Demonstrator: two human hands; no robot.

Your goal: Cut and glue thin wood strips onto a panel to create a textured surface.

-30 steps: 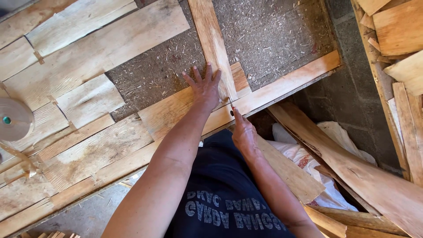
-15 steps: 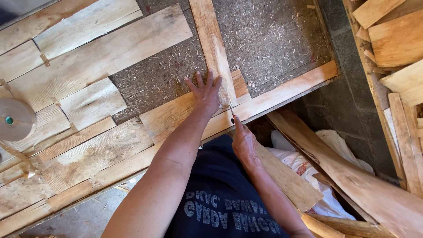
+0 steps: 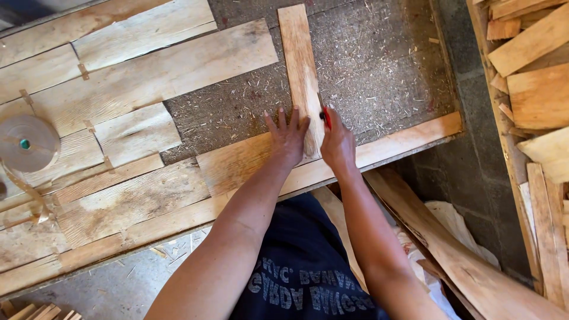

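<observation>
A narrow upright strip of wood veneer (image 3: 299, 59) lies on the grey board, its near end over a long horizontal veneer strip (image 3: 391, 145). My left hand (image 3: 288, 137) presses flat with spread fingers on the strip's left edge near its lower end. My right hand (image 3: 336, 141) is closed around a small red-handled tool (image 3: 325, 117), held against the strip's right edge. Whether it has a blade I cannot tell.
Several pale veneer sheets (image 3: 148, 71) joined with tape cover the left of the work board. A roll of brown tape (image 3: 26, 144) sits at the far left. Wood offcuts are stacked at the right (image 3: 533, 71). Long veneer pieces (image 3: 474, 278) lean below the board's edge.
The view has shifted so the hands sit lower in it. My right hand has moved up from the board's front edge to the upright strip's right side, beside my left hand.
</observation>
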